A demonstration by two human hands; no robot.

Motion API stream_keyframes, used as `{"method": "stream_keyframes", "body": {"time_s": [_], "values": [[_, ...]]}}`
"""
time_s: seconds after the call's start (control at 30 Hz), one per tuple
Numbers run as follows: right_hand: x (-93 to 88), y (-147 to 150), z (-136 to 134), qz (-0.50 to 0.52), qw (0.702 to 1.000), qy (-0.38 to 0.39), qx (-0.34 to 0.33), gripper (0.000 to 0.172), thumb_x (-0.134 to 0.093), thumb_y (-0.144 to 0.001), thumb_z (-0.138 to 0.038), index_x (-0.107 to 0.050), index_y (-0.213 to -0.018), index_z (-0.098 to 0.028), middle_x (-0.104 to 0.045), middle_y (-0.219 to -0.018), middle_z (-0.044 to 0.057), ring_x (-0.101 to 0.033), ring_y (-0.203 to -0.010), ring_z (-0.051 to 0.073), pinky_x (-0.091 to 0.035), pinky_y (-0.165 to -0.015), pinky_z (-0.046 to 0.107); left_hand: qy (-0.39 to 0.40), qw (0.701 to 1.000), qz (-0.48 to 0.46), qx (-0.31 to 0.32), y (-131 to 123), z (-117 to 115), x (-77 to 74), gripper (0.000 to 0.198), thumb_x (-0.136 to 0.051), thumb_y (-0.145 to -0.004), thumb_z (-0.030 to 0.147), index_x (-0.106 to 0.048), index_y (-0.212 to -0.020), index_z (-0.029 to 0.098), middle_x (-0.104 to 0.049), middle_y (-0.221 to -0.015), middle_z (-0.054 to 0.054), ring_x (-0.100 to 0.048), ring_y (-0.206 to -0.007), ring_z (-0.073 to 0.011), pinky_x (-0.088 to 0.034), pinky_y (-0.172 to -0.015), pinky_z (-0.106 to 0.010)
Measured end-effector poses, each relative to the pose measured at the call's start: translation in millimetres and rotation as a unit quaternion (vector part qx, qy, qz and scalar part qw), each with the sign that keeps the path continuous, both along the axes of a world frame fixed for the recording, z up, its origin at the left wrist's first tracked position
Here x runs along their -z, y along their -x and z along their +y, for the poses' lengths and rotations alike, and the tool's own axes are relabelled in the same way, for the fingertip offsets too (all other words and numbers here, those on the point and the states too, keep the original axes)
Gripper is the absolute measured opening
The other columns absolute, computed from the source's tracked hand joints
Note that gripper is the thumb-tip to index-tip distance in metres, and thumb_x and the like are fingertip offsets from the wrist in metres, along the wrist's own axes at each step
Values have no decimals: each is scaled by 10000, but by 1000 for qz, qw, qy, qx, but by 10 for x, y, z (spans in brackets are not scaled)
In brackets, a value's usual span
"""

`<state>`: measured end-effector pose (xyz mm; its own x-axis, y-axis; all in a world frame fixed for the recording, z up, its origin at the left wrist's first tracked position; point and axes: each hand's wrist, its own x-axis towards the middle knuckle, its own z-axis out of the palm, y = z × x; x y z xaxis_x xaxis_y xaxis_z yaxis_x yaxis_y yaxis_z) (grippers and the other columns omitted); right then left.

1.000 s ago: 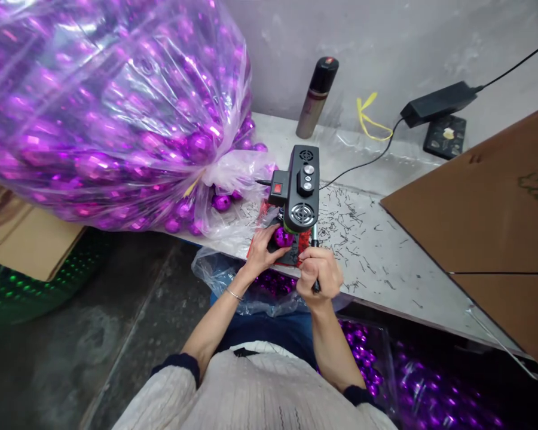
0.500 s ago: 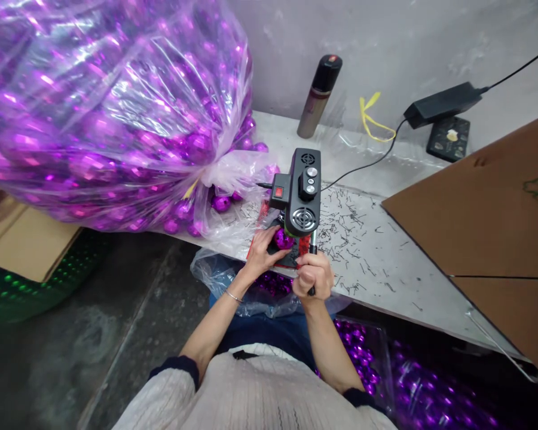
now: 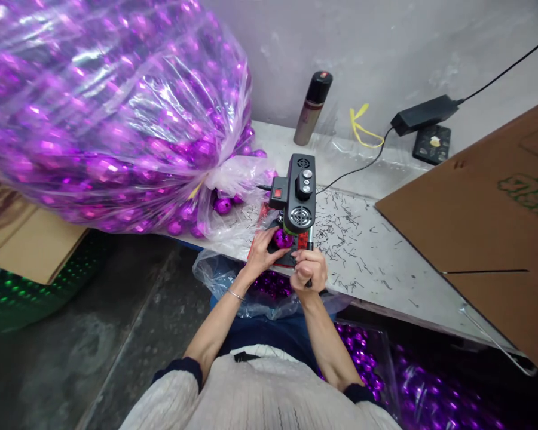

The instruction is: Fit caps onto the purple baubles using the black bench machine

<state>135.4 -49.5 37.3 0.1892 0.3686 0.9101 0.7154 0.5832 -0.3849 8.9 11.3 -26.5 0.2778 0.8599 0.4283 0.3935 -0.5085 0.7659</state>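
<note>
A small black bench machine with a red switch stands on the grey table. Under its head sits a shiny purple ball, and my left hand grips that ball with its fingers curled round it. My right hand is closed in a fist round the machine's lever handle, just right of the ball. A red base plate lies beneath the ball.
A huge clear bag of purple balls fills the left. A spray can stands by the wall; a power adapter and cable lie at the back right. Brown cardboard covers the right. More purple balls lie in bags below the table.
My right hand has moved up and toward the machine along with the lever. My left hand stays on the ball.
</note>
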Motion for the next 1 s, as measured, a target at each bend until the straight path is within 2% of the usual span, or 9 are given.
{"method": "stream_keyframes", "body": {"time_s": [0.17,0.3,0.43,0.53,0.6,0.67,0.73,0.87,1.0], "values": [[-30,-17,30,-42,999,-13,-14,274,-367,-1043,-248,-477,-792,-233,-571,-742,-20,-628,-626,120,-509,-638,294,-2,1000,-8,10,0,40,10,628,-776,-860,495,-588,-1380,196,-710,-1294,-163,-680,-1217,-314,-530,-1059,-517],[-347,-17,19,7,1000,10,12,252,-435,-1002,-179,-498,-763,-231,-596,-707,-14,-591,-608,121,-479,-616,286,-22,1000,-5,15,9,19,3,657,-764,-869,505,-560,-1404,184,-701,-1312,-179,-677,-1231,-320,-541,-1050,-521],[-675,-34,-18,13,999,47,4,210,-505,-956,-121,-544,-777,-224,-627,-706,-3,-599,-638,133,-460,-610,279,-58,998,17,12,89,-260,26,673,-703,-922,487,-476,-1481,189,-653,-1391,-195,-628,-1319,-322,-512,-1099,-541],[-700,-42,-47,-13,999,49,-5,216,-508,-945,-106,-545,-768,-224,-628,-699,-5,-595,-632,131,-459,-605,272,-89,995,48,13,230,-502,16,849,-716,-874,592,-392,-1543,182,-613,-1437,-214,-604,-1348,-347,-510,-1102,-549],[-642,-37,-61,-27,998,48,-5,222,-499,-942,-99,-535,-763,-225,-624,-704,-5,-597,-634,129,-459,-597,266,-116,992,49,-17,355,-507,-52,893,-706,-866,624,-371,-1555,165,-613,-1428,-224,-612,-1331,-350,-528,-1077,-527],[-581,-29,-69,-29,999,45,-4,224,-495,-939,-95,-527,-761,-227,-619,-708,-4,-600,-639,128,-464,-595,262,-135,986,55,-79,491,-314,-180,680,-629,-959,501,-429,-1518,170,-635,-1396,-210,-622,-1309,-327,-519,-1082,-506],[-548,-23,-72,-25,999,44,-5,219,-500,-936,-96,-529,-763,-228,-620,-710,-4,-604,-642,131,-472,-598,265,-123,976,95,-153,624,45,-341,453,-545,-1004,330,-535,-1430,177,-633,-1393,-205,-595,-1325,-334,-468,-1122,-535],[-563,-31,-78,-33,998,46,-10,212,-507,-929,-90,-538,-770,-227,-635,-717,-2,-608,-645,133,-475,-602,268,-11,944,245,-222,842,817,-598,424,-564,-904,147,-604,-1322,87,-592,-1390,-299,-566,-1300,-446,-454,-1053,-645],[-602,-45,-89,-47,998,49,-15,206,-499,-925,-81,-543,-788,-228,-642,-722,-3,-609,-651,132,-469,-610,270,70,929,287,-224,961,1078,-667,426,-630,-846,133,-609,-1266,66,-655,-1235,-297,-630,-1192,-451,-493,-1011,-617]]}}
